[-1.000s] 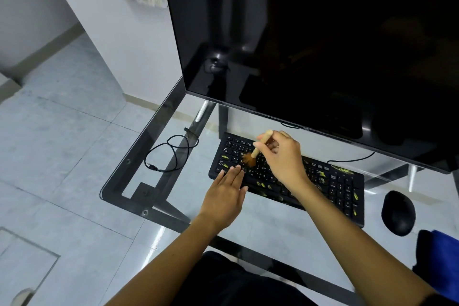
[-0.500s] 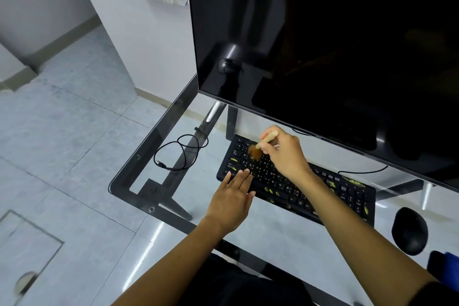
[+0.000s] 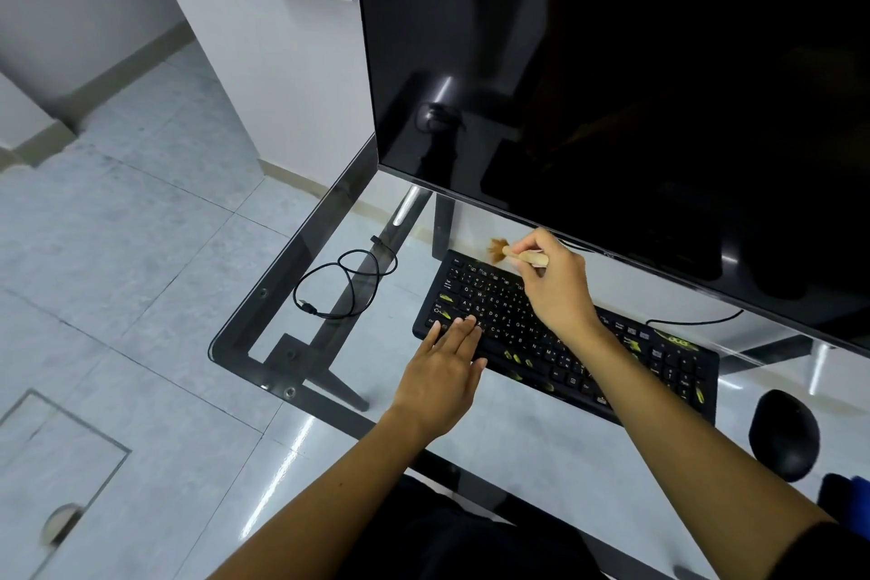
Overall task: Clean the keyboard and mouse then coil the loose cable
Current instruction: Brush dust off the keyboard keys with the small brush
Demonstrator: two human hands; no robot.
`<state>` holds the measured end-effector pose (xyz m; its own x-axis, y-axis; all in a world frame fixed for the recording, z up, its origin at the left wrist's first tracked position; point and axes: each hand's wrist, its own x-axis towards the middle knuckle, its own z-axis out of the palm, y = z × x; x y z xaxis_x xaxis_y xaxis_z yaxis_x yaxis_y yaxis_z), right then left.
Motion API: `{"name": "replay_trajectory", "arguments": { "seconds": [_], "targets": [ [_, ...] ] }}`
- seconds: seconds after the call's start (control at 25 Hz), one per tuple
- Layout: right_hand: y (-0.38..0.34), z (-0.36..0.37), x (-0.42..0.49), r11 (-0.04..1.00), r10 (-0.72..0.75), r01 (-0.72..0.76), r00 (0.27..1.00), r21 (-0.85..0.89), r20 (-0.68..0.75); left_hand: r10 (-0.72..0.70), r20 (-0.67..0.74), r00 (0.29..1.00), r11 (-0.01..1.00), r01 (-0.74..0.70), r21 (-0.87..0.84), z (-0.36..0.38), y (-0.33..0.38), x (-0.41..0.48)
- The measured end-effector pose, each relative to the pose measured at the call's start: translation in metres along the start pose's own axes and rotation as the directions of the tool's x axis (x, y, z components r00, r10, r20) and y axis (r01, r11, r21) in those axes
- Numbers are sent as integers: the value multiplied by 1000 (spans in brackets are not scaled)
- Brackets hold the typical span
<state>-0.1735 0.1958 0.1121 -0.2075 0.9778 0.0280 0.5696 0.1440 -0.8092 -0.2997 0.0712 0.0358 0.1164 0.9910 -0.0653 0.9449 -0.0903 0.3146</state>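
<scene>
Lying slantwise on the glass desk (image 3: 282,264), the keyboard (image 3: 513,325) runs far-left to near-right. The left hand (image 3: 447,372) rests flat on its near-left keys; the right hand (image 3: 558,287) hangs at the far-left corner. The mouse (image 3: 784,436) sits off the right end, the loose cable (image 3: 310,309) off the left. The right hand pinches a small brush (image 3: 518,253).

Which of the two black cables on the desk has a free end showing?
The looped cable left of the keyboard: its plug end lies bare on the glass. The other cable runs behind the keyboard, under the monitor.
</scene>
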Motion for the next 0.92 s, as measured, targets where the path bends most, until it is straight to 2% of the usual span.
{"name": "replay_trajectory", "arguments": {
  "seconds": [0.04,0.12,0.2,0.28,0.36,0.44,0.48,0.52,0.56,0.6,0.68,0.72,0.8,0.88,0.92],
  "targets": [
    [-1,1,1,999,13,-14,1000,49,12,-10,6,1000,1000,10,6,-1,0,0],
    [-4,6,1,989,79,-96,986,117,144,-14,8,1000,1000,14,-4,-3,2,-1],
    [-5,10,3,991,104,-117,973,56,205,-7,6,1000,1000,7,-31,-4,2,-1],
    [-9,8,7,996,91,-93,992,14,92,-18,-3,1000,999,18,-34,-4,3,-1],
    [-12,5,7,996,60,-61,998,60,8,-25,2,1000,999,25,-25,-2,3,0],
    [-12,2,5,987,84,-103,985,125,148,-32,9,999,999,32,-9,-2,5,-1],
    [-10,2,1,987,103,-130,963,93,251,-34,7,999,999,34,-7,-3,5,-1],
    [-8,2,-4,992,112,-126,948,28,297,-35,13,999,999,36,-16,-4,6,-1],
    [-6,1,-7,993,116,-116,955,-17,272,-34,14,999,999,34,-30,-6,6,-1],
    [-5,-1,-8,994,107,-101,977,-39,186,-32,12,999,999,32,-41,-7,7,0],
    [-2,-5,-11,997,77,-77,997,10,15,-29,14,999,999,29,-31,-8,7,0],
    [0,-8,-13,995,78,-78,997,59,7,-28,32,999,1000,28,-6,-8,8,0],
    [4,-12,-17,984,109,-129,983,126,150,-44,37,998,999,43,24,-6,9,0],
    [10,-13,-22,988,140,-154,958,35,248,-38,23,999,999,38,23,-6,10,0],
    [13,-13,-23,990,141,-142,968,-11,206,-28,9,1000,1000,28,15,-7,10,0]
  ]
}}
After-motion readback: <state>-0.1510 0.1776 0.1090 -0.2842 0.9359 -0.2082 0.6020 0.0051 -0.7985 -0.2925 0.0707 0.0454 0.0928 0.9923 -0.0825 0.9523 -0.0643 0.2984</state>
